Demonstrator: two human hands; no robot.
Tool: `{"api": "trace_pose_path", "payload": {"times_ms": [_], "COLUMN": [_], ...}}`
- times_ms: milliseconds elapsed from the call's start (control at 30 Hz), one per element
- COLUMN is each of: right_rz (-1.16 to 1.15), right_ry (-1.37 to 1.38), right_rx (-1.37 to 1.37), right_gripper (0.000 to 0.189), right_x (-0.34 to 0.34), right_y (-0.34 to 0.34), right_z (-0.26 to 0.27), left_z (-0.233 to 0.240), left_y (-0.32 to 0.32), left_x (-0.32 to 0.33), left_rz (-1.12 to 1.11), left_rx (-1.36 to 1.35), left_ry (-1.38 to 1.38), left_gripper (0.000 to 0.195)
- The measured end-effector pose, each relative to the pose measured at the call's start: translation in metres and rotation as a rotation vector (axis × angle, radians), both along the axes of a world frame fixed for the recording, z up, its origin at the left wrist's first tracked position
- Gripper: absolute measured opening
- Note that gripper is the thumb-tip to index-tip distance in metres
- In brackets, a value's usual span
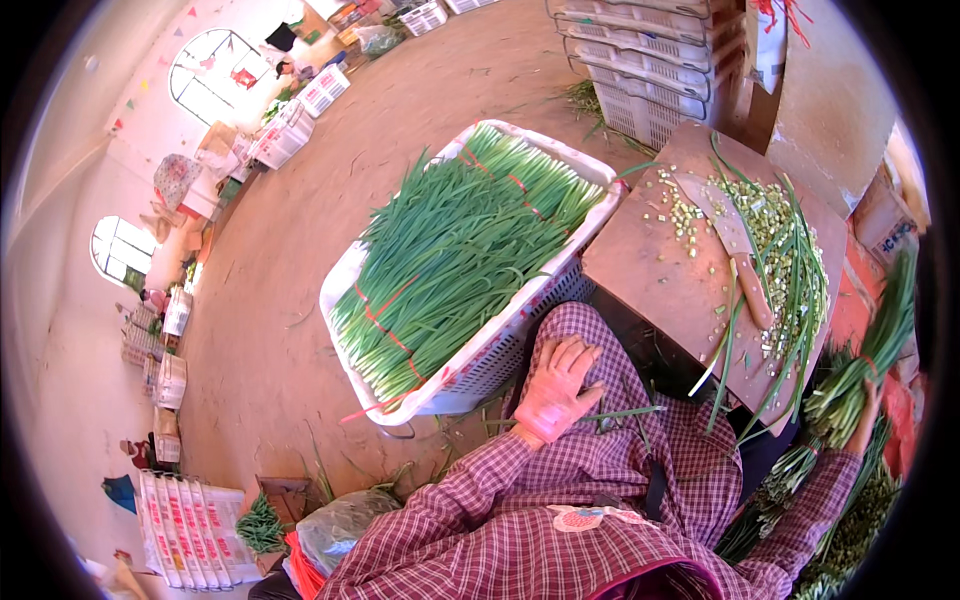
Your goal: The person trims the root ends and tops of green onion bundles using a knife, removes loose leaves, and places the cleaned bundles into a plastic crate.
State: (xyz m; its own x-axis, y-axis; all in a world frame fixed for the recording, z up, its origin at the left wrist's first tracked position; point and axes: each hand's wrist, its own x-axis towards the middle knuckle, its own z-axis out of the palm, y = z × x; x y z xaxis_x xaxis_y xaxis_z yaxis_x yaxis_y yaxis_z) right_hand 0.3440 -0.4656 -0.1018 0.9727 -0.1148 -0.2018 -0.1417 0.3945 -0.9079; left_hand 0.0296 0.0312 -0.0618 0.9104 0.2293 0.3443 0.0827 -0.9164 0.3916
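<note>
My left hand, in a pinkish fingerless glove, rests on my checked trouser knee with the thumb spread and nothing held. Far to the right, my right hand grips a bundle of Chinese chives tied with a red band. More bundles lie below it. Before me stands a white plastic crate packed with banded green chives. On a wooden board right of the crate lies a knife among chopped stem ends and loose leaves.
Stacked white crates stand behind the board, beside a wall pillar. At the lower left are a clear plastic bag, orange-red strips and another crate stack. People and crates line the far wall.
</note>
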Motion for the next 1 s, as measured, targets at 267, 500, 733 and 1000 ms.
{"api": "trace_pose_path", "payload": {"times_ms": [267,500,733,1000], "right_rz": [0.148,0.882,1.078,1.241], "right_ry": [-0.39,-0.672,-2.052,-2.254], "right_rx": [-0.137,-0.512,-1.22,-1.079], "right_gripper": [0.09,0.103,0.042,0.058], "right_x": [-0.066,-0.158,-0.213,-0.251], "right_y": [0.041,0.231,0.316,0.339], "right_z": [0.16,0.196,0.173,0.206], "left_z": [0.057,0.164,0.192,0.141], "left_y": [-0.033,-0.084,-0.044,0.026], "left_x": [0.01,-0.026,-0.072,-0.057], "left_rz": [-0.194,-0.477,-0.419,-0.455], "left_rx": [-0.083,0.093,-0.201,-0.824], "left_ry": [-0.264,-0.504,-0.347,0.434], "left_gripper": [0.077,0.06,0.086,0.109]}}
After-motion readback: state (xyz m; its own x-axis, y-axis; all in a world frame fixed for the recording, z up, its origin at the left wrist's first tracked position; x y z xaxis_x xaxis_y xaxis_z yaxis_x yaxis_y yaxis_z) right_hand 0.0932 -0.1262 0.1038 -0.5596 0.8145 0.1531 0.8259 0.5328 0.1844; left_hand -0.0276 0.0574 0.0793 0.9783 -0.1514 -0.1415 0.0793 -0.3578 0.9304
